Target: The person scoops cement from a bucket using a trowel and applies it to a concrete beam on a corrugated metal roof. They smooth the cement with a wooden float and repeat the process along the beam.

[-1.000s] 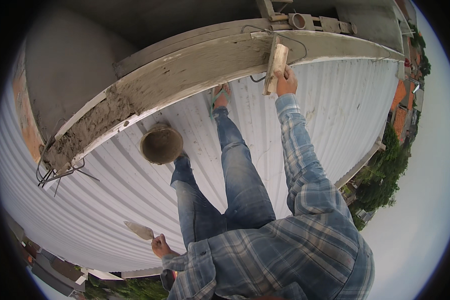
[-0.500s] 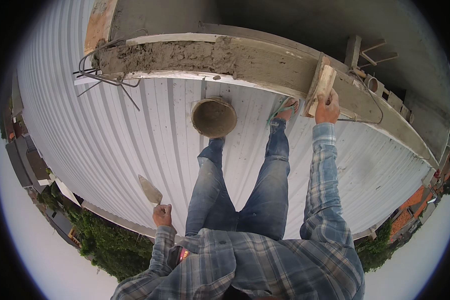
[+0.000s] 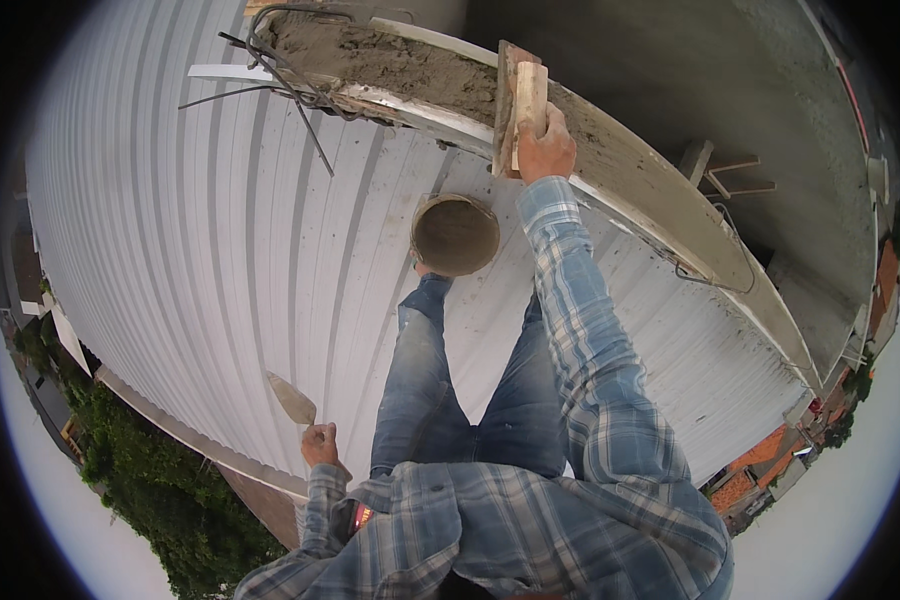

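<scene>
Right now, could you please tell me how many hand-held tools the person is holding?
2: a pointed trowel in the left hand, and a wooden float in the right hand, at the curved ledge.

A pale ribbed metal roof [image 3: 200, 270] is spread across the left and middle of the view, its edges bent by the lens. Over its upper left part, dark bent steel rods [image 3: 316, 140] are seen sticking out. At the upper right, a short wooden post [image 3: 696, 160] is set against a grey concrete surface [image 3: 710, 70]. Green trees [image 3: 160, 480] are shown at lower left, orange tiled roofs [image 3: 755, 460] at lower right, and pale sky [image 3: 855, 490] is visible beyond.
</scene>
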`<state>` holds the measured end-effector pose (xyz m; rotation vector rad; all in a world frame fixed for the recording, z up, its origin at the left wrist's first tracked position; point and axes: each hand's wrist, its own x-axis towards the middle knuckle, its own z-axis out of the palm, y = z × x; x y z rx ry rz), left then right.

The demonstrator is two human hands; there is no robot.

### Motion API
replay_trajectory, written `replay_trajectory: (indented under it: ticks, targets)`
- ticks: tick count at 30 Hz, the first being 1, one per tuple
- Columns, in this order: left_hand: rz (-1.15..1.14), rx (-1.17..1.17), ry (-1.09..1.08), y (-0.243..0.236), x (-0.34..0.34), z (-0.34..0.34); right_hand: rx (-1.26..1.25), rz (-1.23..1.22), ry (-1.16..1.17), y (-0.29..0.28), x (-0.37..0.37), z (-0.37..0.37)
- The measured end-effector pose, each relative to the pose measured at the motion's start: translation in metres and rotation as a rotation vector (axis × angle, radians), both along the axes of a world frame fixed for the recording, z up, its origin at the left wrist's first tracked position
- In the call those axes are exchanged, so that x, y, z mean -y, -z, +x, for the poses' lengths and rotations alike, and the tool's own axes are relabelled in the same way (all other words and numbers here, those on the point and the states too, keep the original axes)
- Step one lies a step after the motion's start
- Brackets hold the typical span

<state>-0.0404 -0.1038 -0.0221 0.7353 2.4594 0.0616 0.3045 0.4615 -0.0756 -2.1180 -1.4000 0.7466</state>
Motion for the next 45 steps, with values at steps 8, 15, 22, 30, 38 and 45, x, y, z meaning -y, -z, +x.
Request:
replay_trajectory:
  ticks: [8,15,22,30,38,45]
  targets:
    - [0.034,0.072,-0.056,0.01,-0.011,0.015,0.241,0.078,0.032,-0.007,0.038,0.11]
    - [-0.001,0.085,-0.046,0.023,-0.013,0.018,0.391,0.17,-0.115,0.031,0.004,0.082]
    - [0.041,0.076,-0.142,0.005,-0.005,0.026,0.332,-0.099,-0.038,0.014,0.033,0.144]
    - [0.055,0.068,-0.088,0.014,-0.015,0.032,0.408,0.002,-0.255,0.011,-0.024,0.048]
    - [0.037,0.081,-0.146,0.03,0.002,0.039,0.361,-0.043,-0.201,0.011,-0.027,0.033]
    - [0.036,0.087,-0.2,0.019,0.014,0.042,0.409,-0.141,-0.155,0.011,0.005,0.094]
